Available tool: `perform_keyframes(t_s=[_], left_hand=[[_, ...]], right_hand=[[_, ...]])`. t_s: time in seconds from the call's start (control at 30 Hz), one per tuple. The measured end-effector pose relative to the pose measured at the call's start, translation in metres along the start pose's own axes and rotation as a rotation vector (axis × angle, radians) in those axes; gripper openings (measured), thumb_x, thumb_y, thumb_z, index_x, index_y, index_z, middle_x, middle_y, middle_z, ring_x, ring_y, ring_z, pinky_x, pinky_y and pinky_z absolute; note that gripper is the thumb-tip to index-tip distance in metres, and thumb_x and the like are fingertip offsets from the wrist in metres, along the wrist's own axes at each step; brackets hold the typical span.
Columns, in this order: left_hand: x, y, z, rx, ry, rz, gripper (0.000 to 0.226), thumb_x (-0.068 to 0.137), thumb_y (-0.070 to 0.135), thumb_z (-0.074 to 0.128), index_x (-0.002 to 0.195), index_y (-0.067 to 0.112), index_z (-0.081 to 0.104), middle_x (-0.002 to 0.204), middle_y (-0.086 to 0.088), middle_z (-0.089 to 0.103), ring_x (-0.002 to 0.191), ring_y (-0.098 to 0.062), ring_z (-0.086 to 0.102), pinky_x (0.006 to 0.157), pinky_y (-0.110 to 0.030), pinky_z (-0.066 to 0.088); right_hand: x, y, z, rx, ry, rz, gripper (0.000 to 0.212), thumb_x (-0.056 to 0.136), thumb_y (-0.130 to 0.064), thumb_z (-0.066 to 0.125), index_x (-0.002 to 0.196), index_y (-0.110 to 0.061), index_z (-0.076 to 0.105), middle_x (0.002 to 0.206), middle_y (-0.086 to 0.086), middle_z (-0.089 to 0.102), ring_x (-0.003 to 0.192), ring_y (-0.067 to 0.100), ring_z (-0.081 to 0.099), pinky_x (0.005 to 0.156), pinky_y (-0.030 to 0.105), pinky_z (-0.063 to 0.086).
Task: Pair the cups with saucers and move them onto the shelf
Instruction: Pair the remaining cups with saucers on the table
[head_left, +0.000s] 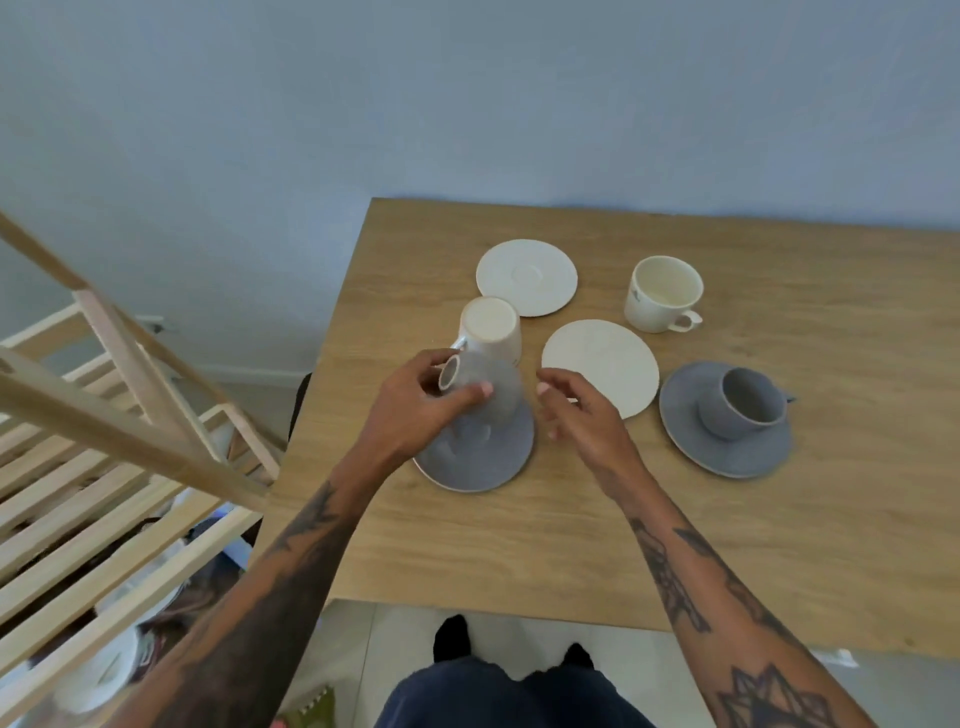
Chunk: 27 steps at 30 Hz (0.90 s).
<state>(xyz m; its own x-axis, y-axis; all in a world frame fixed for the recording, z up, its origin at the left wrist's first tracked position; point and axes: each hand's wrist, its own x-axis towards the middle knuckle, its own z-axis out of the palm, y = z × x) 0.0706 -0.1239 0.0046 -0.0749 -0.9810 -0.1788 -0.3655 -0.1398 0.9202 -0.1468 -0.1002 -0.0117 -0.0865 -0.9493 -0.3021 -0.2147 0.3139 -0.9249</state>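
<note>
Left hand (415, 410) gripped grey cup (488, 387), tilted, mouth leftward, low over grey saucer (478, 457) on surface (571, 545). Right hand (576, 410) held nothing, fingers loosely spread, just right of cup. Shelf (104, 441) lay left, nearer left hand.

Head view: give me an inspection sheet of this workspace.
Surface: wooden table, bare at the near side.
Job's things: grey cup upright on grey saucer; second grey cup held over another grey saucer; white cup upside down behind it; white cup upright on the table; two white saucers bare.
Clutter: nothing seen.
Grippers: left hand grips the second grey cup; right hand open beside it.
Cables: nothing seen.
Surroundings: slatted wooden shelf left; blue wall behind.
</note>
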Motion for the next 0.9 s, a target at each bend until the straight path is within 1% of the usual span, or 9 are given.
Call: perform_keyframes(t_s=[0.07,0.17,0.3,0.4,0.53,0.6,0.7,0.8,0.9], left_hand=[[-0.001,0.000,-0.005,-0.369,-0.035,-0.151,0.060,0.071,0.050,0.080,0.119,0.016,0.069,0.100,0.005,0.078,0.096,-0.014,0.072,0.074,-0.024,0.055],[-0.006,0.002,-0.007,-0.780,-0.119,-0.302,0.061,0.083,0.042,0.070,0.129,0.003,0.061,0.111,-0.018,0.070,0.100,-0.031,0.064,0.087,-0.037,0.053],[-0.012,-0.001,-0.008,-1.055,-0.205,-0.393,0.064,0.092,0.037,0.063,0.140,-0.002,0.050,0.126,-0.031,0.060,0.109,-0.038,0.060,0.093,-0.041,0.050],[-0.016,-0.001,-0.008,-1.101,-0.301,-0.400,0.056,0.093,0.036,0.062,0.135,-0.001,0.055,0.130,-0.031,0.059,0.110,-0.037,0.062,0.088,-0.038,0.056],[-0.011,-0.001,-0.018,-0.859,-0.349,-0.315,0.045,0.095,0.043,0.060,0.122,0.008,0.066,0.111,-0.015,0.073,0.094,-0.027,0.070,0.080,-0.035,0.057],[-0.008,-0.007,-0.026,-0.470,-0.131,-0.242,0.043,0.094,0.051,0.059,0.110,0.014,0.073,0.098,-0.003,0.078,0.088,-0.019,0.073,0.073,-0.030,0.056],[-0.004,-0.026,-0.038,0.026,0.307,-0.137,0.027,0.092,0.041,0.063,0.103,0.019,0.073,0.088,0.013,0.071,0.082,-0.004,0.065,0.072,-0.021,0.050],[0.000,-0.041,-0.042,0.252,0.165,-0.194,0.036,0.088,0.036,0.067,0.118,0.017,0.067,0.094,0.008,0.066,0.086,-0.007,0.062,0.071,-0.021,0.043],[-0.003,-0.046,-0.034,0.277,0.042,-0.231,0.043,0.086,0.031,0.070,0.125,0.014,0.063,0.093,0.004,0.066,0.088,-0.014,0.065,0.073,-0.027,0.049]], right_hand=[[-0.001,-0.009,0.002,0.191,-0.089,0.044,0.020,0.098,-0.033,0.062,0.115,-0.042,0.068,0.124,0.005,0.069,0.106,0.022,0.072,0.079,0.032,0.057],[-0.006,-0.020,0.007,0.227,-0.211,-0.034,0.041,0.087,-0.037,0.073,0.124,-0.048,0.063,0.132,-0.008,0.066,0.107,0.017,0.072,0.083,0.032,0.058],[-0.014,-0.033,0.021,-0.035,-0.181,-0.179,0.080,0.067,-0.057,0.084,0.139,-0.050,0.049,0.134,-0.027,0.058,0.111,0.004,0.066,0.089,0.026,0.058],[-0.018,-0.039,0.029,-0.135,-0.113,-0.271,0.083,0.066,-0.058,0.086,0.138,-0.049,0.046,0.136,-0.024,0.055,0.119,-0.002,0.060,0.087,0.022,0.057],[-0.019,-0.044,0.033,-0.180,0.018,-0.307,0.082,0.067,-0.055,0.084,0.139,-0.033,0.052,0.129,-0.020,0.057,0.110,-0.004,0.062,0.080,0.018,0.055],[-0.019,-0.045,0.033,-0.248,0.047,-0.322,0.080,0.067,-0.053,0.085,0.137,-0.032,0.053,0.127,-0.019,0.056,0.109,-0.002,0.061,0.079,0.017,0.055],[-0.019,-0.040,0.035,-0.398,0.053,-0.348,0.078,0.067,-0.047,0.087,0.135,-0.031,0.052,0.125,-0.016,0.051,0.109,-0.006,0.055,0.081,0.009,0.047],[-0.018,-0.029,0.038,-0.521,0.039,-0.324,0.081,0.068,-0.043,0.088,0.138,-0.026,0.051,0.127,-0.010,0.050,0.111,0.002,0.053,0.077,0.004,0.039],[-0.016,-0.018,0.043,-0.573,0.033,-0.299,0.083,0.068,-0.043,0.087,0.139,-0.025,0.050,0.127,-0.010,0.049,0.115,0.006,0.052,0.079,0.005,0.037]])
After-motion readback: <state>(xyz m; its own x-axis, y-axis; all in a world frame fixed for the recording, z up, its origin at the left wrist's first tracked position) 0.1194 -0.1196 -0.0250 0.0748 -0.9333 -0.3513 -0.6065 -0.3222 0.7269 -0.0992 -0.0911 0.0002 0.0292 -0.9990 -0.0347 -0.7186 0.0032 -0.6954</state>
